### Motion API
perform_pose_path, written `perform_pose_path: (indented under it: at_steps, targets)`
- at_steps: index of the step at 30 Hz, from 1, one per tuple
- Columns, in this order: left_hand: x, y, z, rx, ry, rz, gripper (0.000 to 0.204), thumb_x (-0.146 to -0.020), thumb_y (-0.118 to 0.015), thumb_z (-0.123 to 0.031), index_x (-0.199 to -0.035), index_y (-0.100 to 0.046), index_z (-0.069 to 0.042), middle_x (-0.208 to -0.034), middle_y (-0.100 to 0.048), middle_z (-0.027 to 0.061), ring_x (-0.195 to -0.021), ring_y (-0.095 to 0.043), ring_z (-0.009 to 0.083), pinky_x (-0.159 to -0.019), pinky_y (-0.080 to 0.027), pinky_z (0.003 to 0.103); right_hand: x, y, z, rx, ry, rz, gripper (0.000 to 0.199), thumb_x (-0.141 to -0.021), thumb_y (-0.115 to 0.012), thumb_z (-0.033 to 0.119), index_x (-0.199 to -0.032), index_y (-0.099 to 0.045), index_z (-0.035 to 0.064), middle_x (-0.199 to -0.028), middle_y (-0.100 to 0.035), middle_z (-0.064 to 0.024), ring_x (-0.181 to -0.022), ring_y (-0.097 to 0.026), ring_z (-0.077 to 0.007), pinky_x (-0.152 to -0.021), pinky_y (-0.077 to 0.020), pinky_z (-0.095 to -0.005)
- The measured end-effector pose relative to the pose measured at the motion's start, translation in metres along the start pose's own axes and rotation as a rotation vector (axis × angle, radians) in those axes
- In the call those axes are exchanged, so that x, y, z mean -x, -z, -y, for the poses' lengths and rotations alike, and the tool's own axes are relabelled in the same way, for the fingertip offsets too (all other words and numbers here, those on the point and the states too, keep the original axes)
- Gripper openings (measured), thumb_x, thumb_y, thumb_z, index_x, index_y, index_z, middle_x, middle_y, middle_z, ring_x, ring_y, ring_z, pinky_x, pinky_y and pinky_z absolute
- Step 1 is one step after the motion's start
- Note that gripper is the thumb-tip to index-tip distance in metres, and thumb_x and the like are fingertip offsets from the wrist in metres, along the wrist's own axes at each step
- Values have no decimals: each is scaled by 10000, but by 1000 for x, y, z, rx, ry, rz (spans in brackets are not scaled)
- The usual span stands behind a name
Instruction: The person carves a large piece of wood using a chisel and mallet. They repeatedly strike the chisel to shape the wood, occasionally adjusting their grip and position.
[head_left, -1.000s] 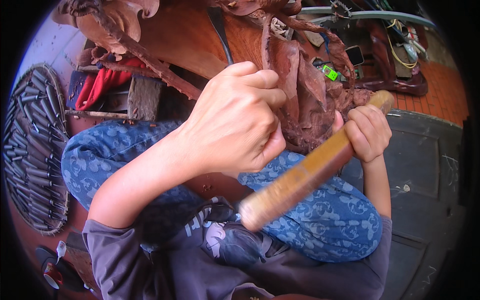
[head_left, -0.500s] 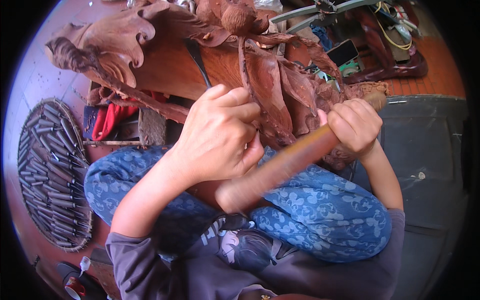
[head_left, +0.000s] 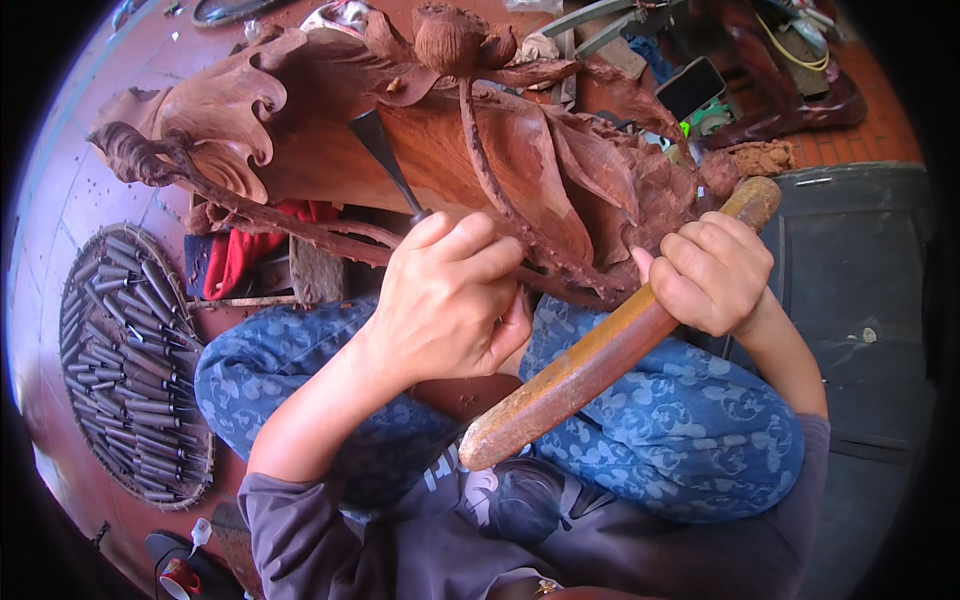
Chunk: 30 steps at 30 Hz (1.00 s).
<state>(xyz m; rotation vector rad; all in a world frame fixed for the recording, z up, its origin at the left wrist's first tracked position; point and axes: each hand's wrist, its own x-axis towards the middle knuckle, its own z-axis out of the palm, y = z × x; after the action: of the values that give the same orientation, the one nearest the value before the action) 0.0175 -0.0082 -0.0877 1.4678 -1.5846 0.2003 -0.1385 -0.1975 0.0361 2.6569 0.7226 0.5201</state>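
The left hand (head_left: 445,300) is raised at centre, fingers curled in a closed grip, knuckles up, its bare forearm rising from the lower left out of a pushed-up grey sleeve. The right hand (head_left: 712,272) is clenched in a fist-like grip, thumb uppermost, wrist bent, forearm running down to the right.

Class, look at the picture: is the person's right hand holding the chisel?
No, the right hand grips a wooden mallet, while the left hand holds the chisel.

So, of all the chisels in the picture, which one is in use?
The chisel gripped in the left hand, its dark blade against the wood carving. All the other chisels lie untouched in the round tray on the floor.
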Motion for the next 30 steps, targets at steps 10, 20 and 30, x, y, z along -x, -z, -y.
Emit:
perform_pose_path:
  at_steps: [10,20,30]
  targets:
    - [0,5,3,8,11,-31,172,-602,-658,-167,-511,-539,-84,-713,-506,20,-730,-522,200,-620,-349,359,0,-2,2,42,54,-31,171,-696,-749,51,-749,-590,86,-712,-588,-42,-632,-587,-193,-569,-507,-305]
    - [-1,11,6,-9,15,48,142,-621,-645,-188,-549,-588,-81,-727,-536,9,-736,-521,199,-649,-361,358,5,-6,-6,133,29,-81,183,-695,-766,57,-776,-605,88,-745,-610,-53,-654,-601,-210,-591,-534,-325]
    - [-1,15,9,-19,20,66,153,-617,-638,-172,-523,-565,-75,-712,-535,19,-727,-524,205,-654,-374,363,6,-11,-8,141,29,-93,178,-692,-755,56,-799,-615,85,-761,-613,-59,-676,-607,-210,-601,-537,-332]
